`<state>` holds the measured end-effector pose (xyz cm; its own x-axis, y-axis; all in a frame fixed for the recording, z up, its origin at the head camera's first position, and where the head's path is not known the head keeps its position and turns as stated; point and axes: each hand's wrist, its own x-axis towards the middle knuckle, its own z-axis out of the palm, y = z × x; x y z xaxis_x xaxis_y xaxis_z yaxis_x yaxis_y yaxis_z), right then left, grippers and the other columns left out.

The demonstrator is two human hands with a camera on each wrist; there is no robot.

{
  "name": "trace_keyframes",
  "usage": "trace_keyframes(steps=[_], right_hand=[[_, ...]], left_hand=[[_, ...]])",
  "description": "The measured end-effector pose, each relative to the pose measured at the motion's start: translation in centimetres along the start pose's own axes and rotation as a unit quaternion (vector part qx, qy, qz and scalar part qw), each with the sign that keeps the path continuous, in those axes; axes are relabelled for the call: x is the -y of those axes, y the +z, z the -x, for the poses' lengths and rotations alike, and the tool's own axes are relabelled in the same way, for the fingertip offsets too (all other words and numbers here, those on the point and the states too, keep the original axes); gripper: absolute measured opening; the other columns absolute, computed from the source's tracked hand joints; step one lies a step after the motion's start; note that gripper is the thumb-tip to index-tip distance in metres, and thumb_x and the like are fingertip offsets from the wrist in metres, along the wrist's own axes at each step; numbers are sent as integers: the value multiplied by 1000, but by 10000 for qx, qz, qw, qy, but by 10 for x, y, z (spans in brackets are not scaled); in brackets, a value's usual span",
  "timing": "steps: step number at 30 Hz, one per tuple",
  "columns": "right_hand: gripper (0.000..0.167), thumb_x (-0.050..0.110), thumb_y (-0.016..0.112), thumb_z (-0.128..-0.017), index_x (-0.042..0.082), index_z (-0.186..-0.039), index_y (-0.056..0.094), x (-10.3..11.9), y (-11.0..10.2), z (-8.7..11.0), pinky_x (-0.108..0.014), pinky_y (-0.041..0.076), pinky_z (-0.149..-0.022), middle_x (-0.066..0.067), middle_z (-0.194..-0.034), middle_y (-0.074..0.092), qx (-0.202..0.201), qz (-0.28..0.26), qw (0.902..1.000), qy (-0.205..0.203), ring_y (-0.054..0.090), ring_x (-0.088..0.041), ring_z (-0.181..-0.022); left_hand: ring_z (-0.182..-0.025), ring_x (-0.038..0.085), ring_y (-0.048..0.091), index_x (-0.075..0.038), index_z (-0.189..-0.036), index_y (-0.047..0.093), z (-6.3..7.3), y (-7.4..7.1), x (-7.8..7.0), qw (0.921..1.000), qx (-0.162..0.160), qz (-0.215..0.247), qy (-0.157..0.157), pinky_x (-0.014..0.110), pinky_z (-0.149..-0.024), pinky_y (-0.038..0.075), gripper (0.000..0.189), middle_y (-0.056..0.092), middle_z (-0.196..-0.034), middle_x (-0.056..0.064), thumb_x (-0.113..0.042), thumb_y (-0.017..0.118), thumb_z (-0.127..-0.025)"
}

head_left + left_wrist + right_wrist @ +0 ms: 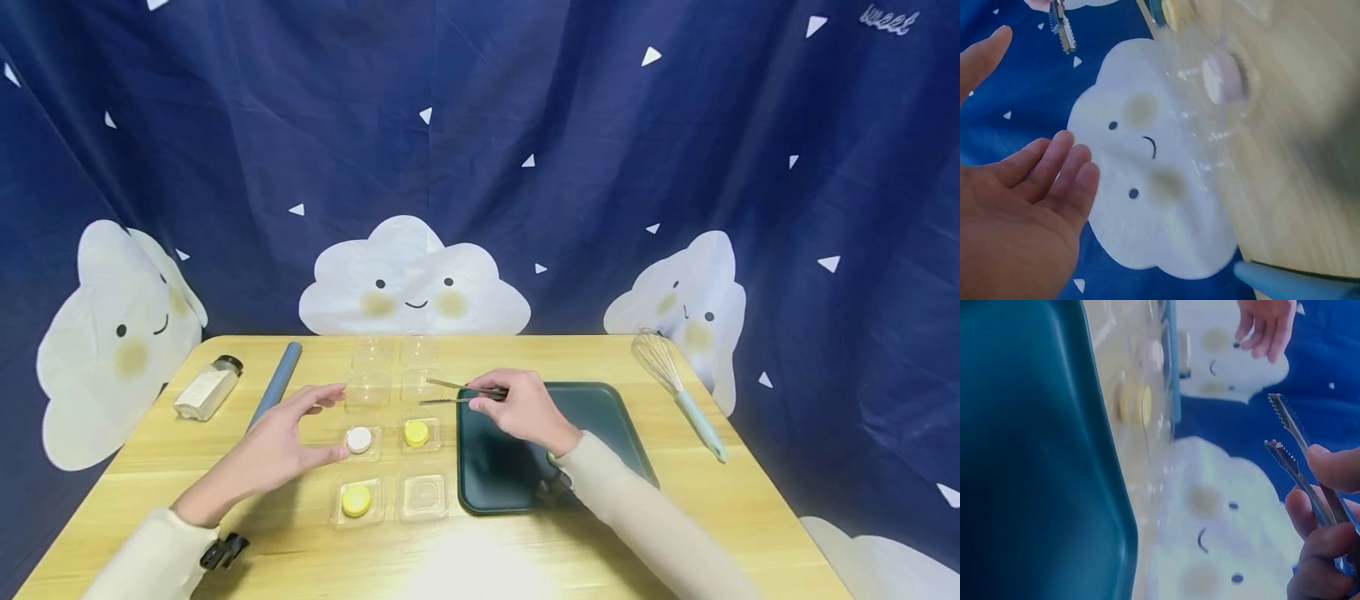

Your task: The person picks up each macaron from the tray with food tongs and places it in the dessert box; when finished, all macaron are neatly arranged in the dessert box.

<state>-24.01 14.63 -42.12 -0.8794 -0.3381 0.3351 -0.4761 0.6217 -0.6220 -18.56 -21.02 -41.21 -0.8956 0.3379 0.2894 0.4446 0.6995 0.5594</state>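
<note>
My right hand (pixel 521 408) grips a pair of metal tongs (pixel 459 392) above the left edge of a dark green tray (pixel 480 492). In the right wrist view the serrated tips of the tongs (pixel 1282 456) stand apart with no macaron between them. My left hand (pixel 266 450) hovers left of the clear plastic boxes, its fingers spread and holding nothing. Nearest to it is a pale macaron (pixel 359 439) in a box. One yellow macaron (pixel 416 432) sits in the box to its right, another yellow macaron (pixel 356 500) in the front left box. My right sleeve hides part of the tray.
At front right of the group is another clear box (pixel 424 497); raised clear lids (pixel 367 390) stand behind. A blue-grey rolling pin (pixel 279 383) and a jar with a black lid (pixel 210 389) lie to the left. Right of the tray lies a whisk (pixel 697 421).
</note>
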Motion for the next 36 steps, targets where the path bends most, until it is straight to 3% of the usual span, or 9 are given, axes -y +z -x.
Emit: trace_keyframes(steps=[6, 13, 20, 23, 28, 36], right_hand=[[17, 24, 82, -85, 23, -102, 80, -21, -19, 8, -27, 61, -80, 10, -99, 78, -386, 159, 9990, 127, 73, -8, -88], [20, 25, 82, -85, 18, -103, 79, -53, -47, 32, -34, 63, -81, 4, -99, 80, -543, 625, 9953, 509, 75, -13, -90], [17, 18, 81, -85, 13, -101, 78, -95, -76, 64, -39, 62, -86, -2, -99, 79, -184, 702, 9937, 848, 75, -21, -94], [18, 17, 80, -86, 11, -102, 78, -108, -86, 78, -38, 61, -87, -4, -100, 79, -24, 766, 9919, 1009, 75, -23, -96], [19, 18, 81, -85, 11, -102, 78, -117, -98, 96, -38, 61, -87, -4, -99, 79, 75, 882, 9892, 1169, 75, -25, -97], [18, 23, 83, -82, 17, -99, 79, -120, -99, 110, -30, 59, -85, 4, -96, 78, 376, 1087, 9870, 1125, 74, -18, -95]], left_hand=[[-115, 26, 63, -11, -145, 52, -12, 10, -15, 9994, 248, 250, 12, 50, -98, 53, 82, 64, -132, 0, -35, 89, -76], [-119, 26, 60, -14, -144, 52, -17, 33, -24, 9977, 590, 340, 54, 53, -97, 54, 84, 62, -136, 1, -38, 90, -74], [-115, 24, 62, -9, -138, 57, -16, 61, -31, 9932, 1143, 97, 181, 41, -89, 56, 79, 65, -131, 5, -38, 90, -72], [-114, 25, 62, -6, -135, 59, -14, 68, -35, 9906, 1356, 111, 133, 43, -89, 56, 77, 66, -129, 7, -35, 91, -71], [-117, 26, 62, -7, -135, 59, -10, 76, -38, 9863, 1643, 177, 6, 49, -95, 56, 77, 62, -136, 9, -36, 91, -71], [-116, 26, 62, -5, -137, 58, -8, 80, -38, 9826, 1853, 54, 107, 53, -99, 55, 83, 58, -142, 12, -37, 92, -69]])
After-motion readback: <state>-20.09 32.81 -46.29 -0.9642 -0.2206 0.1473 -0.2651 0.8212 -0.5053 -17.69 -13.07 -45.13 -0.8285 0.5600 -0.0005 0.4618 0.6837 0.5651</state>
